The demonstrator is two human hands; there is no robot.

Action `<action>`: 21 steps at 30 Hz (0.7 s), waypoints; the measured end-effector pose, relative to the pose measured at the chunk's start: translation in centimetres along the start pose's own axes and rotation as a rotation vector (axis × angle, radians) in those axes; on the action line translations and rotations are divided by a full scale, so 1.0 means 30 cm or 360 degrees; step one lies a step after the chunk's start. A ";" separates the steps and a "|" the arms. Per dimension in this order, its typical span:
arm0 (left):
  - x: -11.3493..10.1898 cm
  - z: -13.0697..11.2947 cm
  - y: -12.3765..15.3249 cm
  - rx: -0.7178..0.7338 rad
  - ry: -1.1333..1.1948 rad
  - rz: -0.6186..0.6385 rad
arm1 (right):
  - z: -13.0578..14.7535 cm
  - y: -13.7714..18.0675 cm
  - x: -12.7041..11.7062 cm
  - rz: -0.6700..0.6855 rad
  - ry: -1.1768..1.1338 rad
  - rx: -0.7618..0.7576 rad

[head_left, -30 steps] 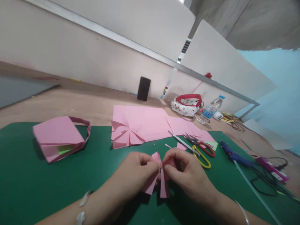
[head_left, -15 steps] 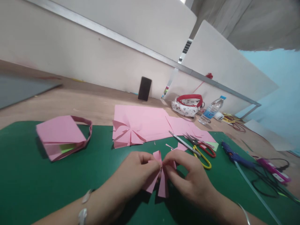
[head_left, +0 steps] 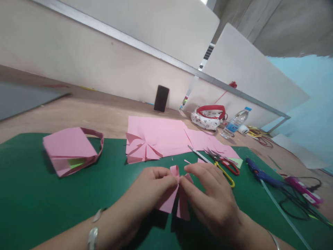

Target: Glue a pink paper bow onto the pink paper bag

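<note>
A small pink paper bow (head_left: 168,201), with a loop at the top and two tails hanging down, is between my hands over the green cutting mat (head_left: 109,194). My left hand (head_left: 152,189) pinches its left side near the centre. My right hand (head_left: 214,196) has its thumb pressed at the bow's middle, the index finger raised off it; the right part of the bow shows between them. The lower fingers of that hand are hidden. Just beyond lies a cut pink paper piece with fanned strips (head_left: 144,147), on larger pink sheets (head_left: 161,133).
On the left stands a folded pink paper bag (head_left: 70,147) with a handle. To the right lie scissors with yellow and red handles (head_left: 230,166), a craft knife (head_left: 199,154) and a blue glue gun (head_left: 262,173) with its cable. Behind are a phone (head_left: 161,99), a pouch (head_left: 208,117) and a water bottle (head_left: 235,123).
My right index finger has lifted away from the bow's centre, and the right hand has opened somewhat, its thumb staying on the paper. The left hand keeps its pinch.
</note>
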State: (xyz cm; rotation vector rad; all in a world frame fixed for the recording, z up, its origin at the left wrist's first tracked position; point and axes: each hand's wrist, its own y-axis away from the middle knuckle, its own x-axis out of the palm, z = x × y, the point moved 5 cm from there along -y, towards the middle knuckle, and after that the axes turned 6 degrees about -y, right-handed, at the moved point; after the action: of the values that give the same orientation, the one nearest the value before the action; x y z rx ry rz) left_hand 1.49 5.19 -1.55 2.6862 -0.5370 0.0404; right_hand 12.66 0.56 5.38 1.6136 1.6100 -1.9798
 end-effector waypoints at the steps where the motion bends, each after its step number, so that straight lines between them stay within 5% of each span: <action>1: 0.002 -0.002 0.001 0.0012 0.0016 0.0012 | 0.005 -0.003 -0.001 0.0008 0.0012 -0.0026; 6: 0.004 -0.007 0.006 0.0043 -0.0035 0.0020 | -0.019 -0.007 -0.002 0.0025 -0.0285 0.0159; 13: 0.022 -0.019 0.017 0.0163 -0.0233 0.0123 | -0.147 0.061 0.087 0.0222 -0.1758 0.1647; 16: 0.023 -0.019 0.018 0.0154 -0.0298 0.0112 | -0.141 0.070 0.107 0.0342 -0.1926 0.1803; 21: 0.030 -0.020 0.018 0.0174 -0.0404 0.0125 | -0.129 0.061 0.099 0.0408 -0.1781 0.1734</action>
State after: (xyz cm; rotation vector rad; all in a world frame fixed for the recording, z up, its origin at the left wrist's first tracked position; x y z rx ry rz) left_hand 2.15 4.65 -0.70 2.7931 -0.7364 -0.2594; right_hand 15.02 4.19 2.49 0.3992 -0.1126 -2.8615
